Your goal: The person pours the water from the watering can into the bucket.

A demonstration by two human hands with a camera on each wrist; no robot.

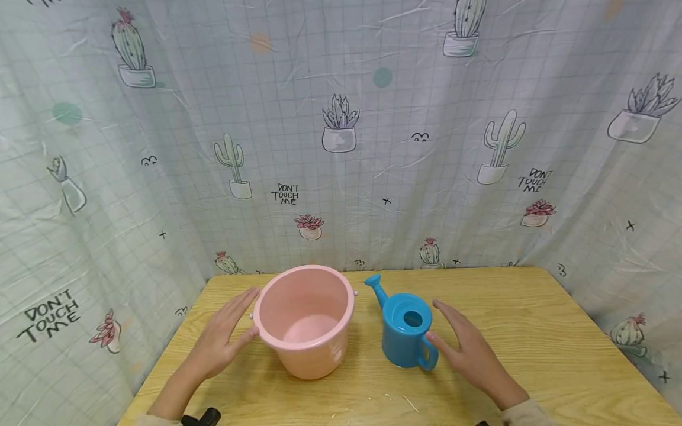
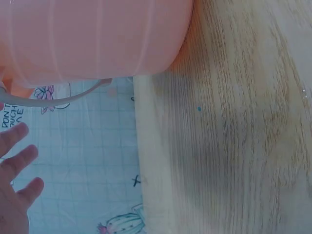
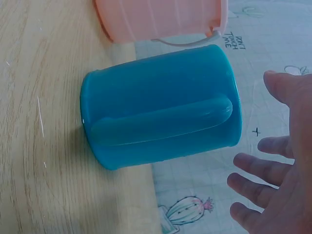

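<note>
A pink bucket stands upright on the wooden table, its inside bare to view. To its right is a blue watering can, spout toward the back left and handle toward the front right. My left hand is at the bucket's left rim with fingers extended; whether it touches the rim I cannot tell. In the left wrist view, the bucket's grey handle hangs by its side. My right hand is spread beside the can's handle. The right wrist view shows a gap between those fingers and the can.
Around the table hangs a pale checked curtain printed with cacti, close behind the back edge and along both sides. Thin white scraps lie near the front. A black strap piece shows by the left wrist.
</note>
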